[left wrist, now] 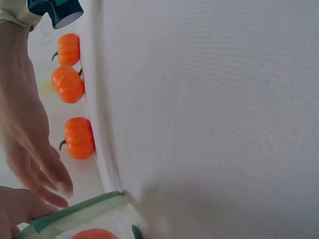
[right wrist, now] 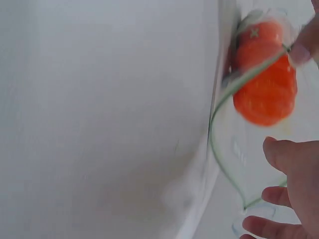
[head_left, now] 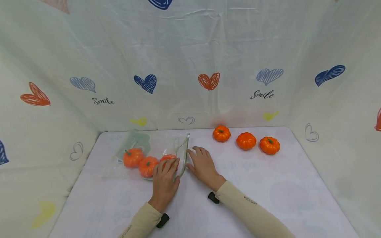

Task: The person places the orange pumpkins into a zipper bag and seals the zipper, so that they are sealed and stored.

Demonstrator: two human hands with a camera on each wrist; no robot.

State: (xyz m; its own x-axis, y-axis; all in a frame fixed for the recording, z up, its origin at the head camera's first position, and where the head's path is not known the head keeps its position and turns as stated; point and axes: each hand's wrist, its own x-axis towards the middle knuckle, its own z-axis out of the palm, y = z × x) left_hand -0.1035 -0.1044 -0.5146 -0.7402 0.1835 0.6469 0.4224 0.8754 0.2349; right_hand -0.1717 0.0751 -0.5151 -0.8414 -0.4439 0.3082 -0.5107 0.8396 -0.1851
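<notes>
A clear zip bag (head_left: pixel 162 143) with a green-edged mouth lies on the left of the table. Inside it are three small orange pumpkins (head_left: pixel 133 157), seen through the plastic. My left hand (head_left: pixel 165 181) pinches the near side of the bag's mouth, its fingers over the pumpkin closest to the opening. In the right wrist view the green rim (right wrist: pixel 234 88) is spread apart, and the left thumb (right wrist: pixel 300 54) sits on it. My right hand (head_left: pixel 204 168) is beside the mouth with fingers spread and holds nothing; whether its fingertips touch the rim, I cannot tell.
Three more orange pumpkins stand at the back right: one by the rear edge (head_left: pixel 221 134), a middle one (head_left: pixel 246 141) and a right one (head_left: pixel 269 145). White curtains (head_left: pixel 184 66) printed with hearts enclose the white table (head_left: pixel 256 201) at the back and sides.
</notes>
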